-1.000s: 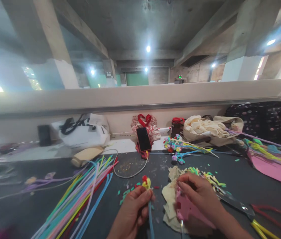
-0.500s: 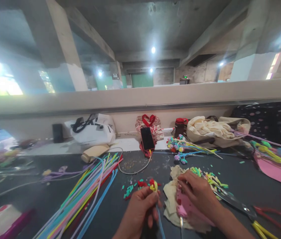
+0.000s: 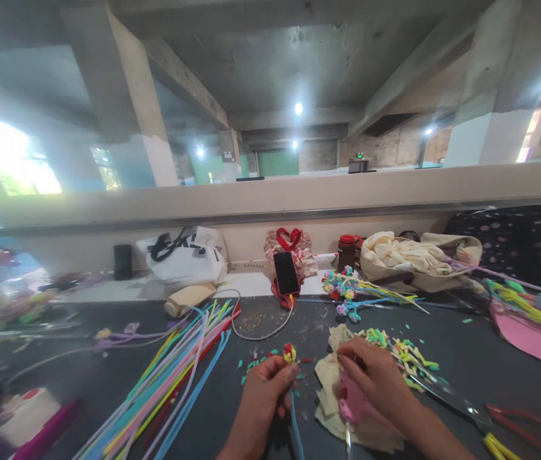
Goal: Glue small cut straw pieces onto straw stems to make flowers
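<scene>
My left hand [image 3: 266,386] pinches a small fuzzy flower [image 3: 290,352], red and yellow, made of pipe cleaner. Its blue stem [image 3: 295,425] hangs down below the fingers. Off to the right, my right hand [image 3: 371,374] is closed, fingertips bent together over a crumpled beige cloth [image 3: 327,377]; whatever they hold is hidden. Under that palm lies a pink piece [image 3: 364,409], partly covered, with a thin shiny stick [image 3: 348,441] at its near side. Short cut bits [image 3: 254,364], green and red, lie scattered beyond my left hand.
Long coloured pipe cleaners [image 3: 169,383] lie to the left. On the right are scissors [image 3: 462,399] with red and yellow handles beside cut pieces [image 3: 412,351]. Finished flowers [image 3: 342,287], a propped phone [image 3: 286,273] with its cable [image 3: 263,335], a bottle [image 3: 347,252] and bags stand behind.
The flower in my left hand has turned, and that hand sits slightly further left. My right hand stays over the cloth, moved a little left. The whole view has shifted slightly.
</scene>
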The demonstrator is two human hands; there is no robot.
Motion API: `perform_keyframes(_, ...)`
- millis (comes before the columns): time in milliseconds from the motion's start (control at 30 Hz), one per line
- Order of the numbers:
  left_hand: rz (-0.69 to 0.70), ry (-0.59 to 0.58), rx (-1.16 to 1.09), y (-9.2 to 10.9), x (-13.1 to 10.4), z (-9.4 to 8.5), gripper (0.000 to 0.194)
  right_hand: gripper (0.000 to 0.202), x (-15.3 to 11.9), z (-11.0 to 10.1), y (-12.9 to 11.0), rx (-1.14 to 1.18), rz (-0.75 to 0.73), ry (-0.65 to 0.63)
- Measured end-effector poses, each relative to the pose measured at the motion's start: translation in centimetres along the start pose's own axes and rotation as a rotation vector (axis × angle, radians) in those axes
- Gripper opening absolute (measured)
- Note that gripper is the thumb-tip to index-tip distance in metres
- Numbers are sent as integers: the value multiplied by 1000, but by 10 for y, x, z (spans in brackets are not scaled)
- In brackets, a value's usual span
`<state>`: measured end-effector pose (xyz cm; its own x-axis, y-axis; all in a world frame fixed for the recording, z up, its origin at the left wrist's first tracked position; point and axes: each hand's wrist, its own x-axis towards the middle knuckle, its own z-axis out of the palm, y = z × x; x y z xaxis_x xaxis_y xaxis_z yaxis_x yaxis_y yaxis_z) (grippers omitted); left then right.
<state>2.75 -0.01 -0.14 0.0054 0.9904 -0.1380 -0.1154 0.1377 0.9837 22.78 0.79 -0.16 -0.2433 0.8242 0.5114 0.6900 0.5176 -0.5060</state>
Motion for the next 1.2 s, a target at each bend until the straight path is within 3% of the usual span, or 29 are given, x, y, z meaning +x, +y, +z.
perform_keyframes(167,0,48,109,-2,7,-2,23,19,0,4,-5,65,69,-45)
perform_keyframes(633,25,-63,-52,4,-3,-1,28,19,-1,4,4,1,1,-76)
perform_keyframes(833,-56,-87,-160,14,-2,-7,24,20,1,-2,5,17,51,-35)
perform_keyframes(1033,-243,-192,-628,37,-6,-32,15,19,4,-8,2,70,108,38)
perform_keyframes(1200,-290,-182,-538,18,-2,-29,22,19,3,-6,1,56,112,43)
